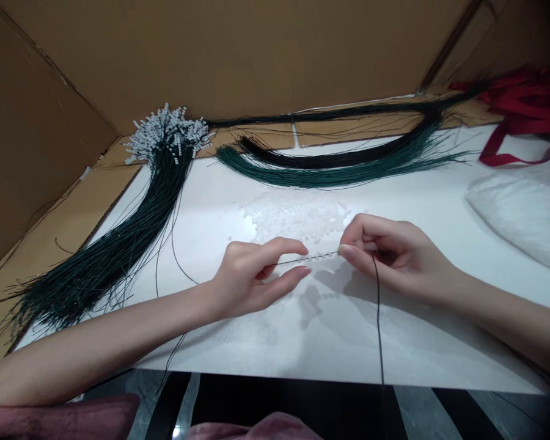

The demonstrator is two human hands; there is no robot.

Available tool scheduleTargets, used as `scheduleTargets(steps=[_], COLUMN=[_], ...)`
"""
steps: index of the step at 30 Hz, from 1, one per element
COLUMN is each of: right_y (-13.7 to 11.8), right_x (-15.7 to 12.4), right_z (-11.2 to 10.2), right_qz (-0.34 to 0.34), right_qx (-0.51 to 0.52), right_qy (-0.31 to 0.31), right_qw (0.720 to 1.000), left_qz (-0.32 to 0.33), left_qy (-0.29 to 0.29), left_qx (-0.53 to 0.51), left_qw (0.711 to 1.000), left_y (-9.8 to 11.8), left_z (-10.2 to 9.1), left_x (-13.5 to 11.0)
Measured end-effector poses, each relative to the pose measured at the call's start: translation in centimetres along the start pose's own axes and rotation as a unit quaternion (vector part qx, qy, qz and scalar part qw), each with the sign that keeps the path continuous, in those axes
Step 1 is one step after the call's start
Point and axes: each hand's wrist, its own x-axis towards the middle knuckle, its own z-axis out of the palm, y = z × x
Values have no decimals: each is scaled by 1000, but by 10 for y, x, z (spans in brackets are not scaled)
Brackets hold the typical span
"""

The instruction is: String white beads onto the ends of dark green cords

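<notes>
A thin dark cord (286, 262) is drawn straight between the two hands, its long axis running nearly side to side and rising slightly toward the right. Threaded on it, in the gap between the hands, is a short row of whitish beads (321, 255).

The right hand (396, 256) has a closed grip: thumb and index fingertip pinch the cord just beyond the right end of the row. A dark length (379, 324) hangs from this hand past the near edge of the table (431, 348); whether it is the same cord is hidden inside the palm.

The left hand (256, 275) is the nearer to the beads. Its thumb and index finger stand parted, one on each side of the cord, with their tips flanking the row's left end. The cord runs back between them toward the curled fingers; I cannot tell whether those grip it.

Cord and beads are held above the white tabletop, where their shadow falls. Just beyond lies a spread of loose beads (297, 214), and farther off a bundle of green strands (339, 177). To the left rests a thick bundle of dark cords (132, 244), its far end tipped with white beaded sprigs (167, 131).
</notes>
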Motion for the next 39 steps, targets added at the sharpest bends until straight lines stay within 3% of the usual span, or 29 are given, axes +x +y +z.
scheduleTargets(steps=[11,18,25,34,39], right_y=[3,2,2,-3,-3], right_x=[1,0,1,-1,0], right_z=[-2,-2,-2,3,3], right_qz=[-14,-12,-12,18,10], right_qx=[-14,-22,-12,8,10], right_qy=[-13,-9,-6,15,12], right_qw=[1000,1000,1000,1000,1000], left_qz=[-10,-22,51,41,37], left_qy=[38,30,9,5,30], left_qx=[20,15,16,38,62], left_qw=[999,999,999,998,997], left_y=[-2,-1,-1,-3,-1], left_z=[6,5,0,1,3], left_x=[-2,-3,-1,-2,0])
